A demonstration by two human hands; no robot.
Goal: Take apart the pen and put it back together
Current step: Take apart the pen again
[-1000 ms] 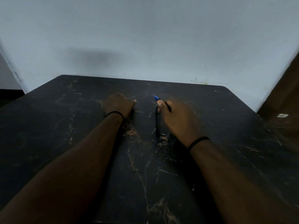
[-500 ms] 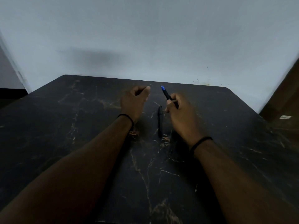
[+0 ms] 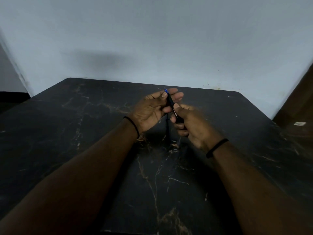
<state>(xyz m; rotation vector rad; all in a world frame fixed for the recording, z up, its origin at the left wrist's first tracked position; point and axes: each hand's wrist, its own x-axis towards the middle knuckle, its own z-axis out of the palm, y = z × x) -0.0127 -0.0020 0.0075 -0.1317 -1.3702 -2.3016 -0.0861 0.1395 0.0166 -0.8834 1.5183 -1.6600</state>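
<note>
Both hands are up above the middle of the dark marble-look table [image 3: 84, 133], a bit nearer its far edge than its near edge. The right hand [image 3: 189, 122] is closed around the lower part of a thin black plastic pen with a blue tip [image 3: 171, 106]; its thumb presses on the barrel and its fingers curl under it. The left hand [image 3: 152, 107] is half open, with its thumb and fingers closing on the top part of the pen, near the blue end. The pen stands almost upright, leaning a little away from the person, with the blue tip pointing at the far edge of the table and the wall. So its long line runs from the right hand, low and near, up to the left hand, high and far. A second thin black pen part [image 3: 167, 131] lies on the table just under the hands, pointing from the near edge to the far edge; it is dark and hard to see well. I think the next move is a twist or a pull along that long line. The left hand is nearer the tip, so it would work that end while the right hand holds the barrel.
</note>
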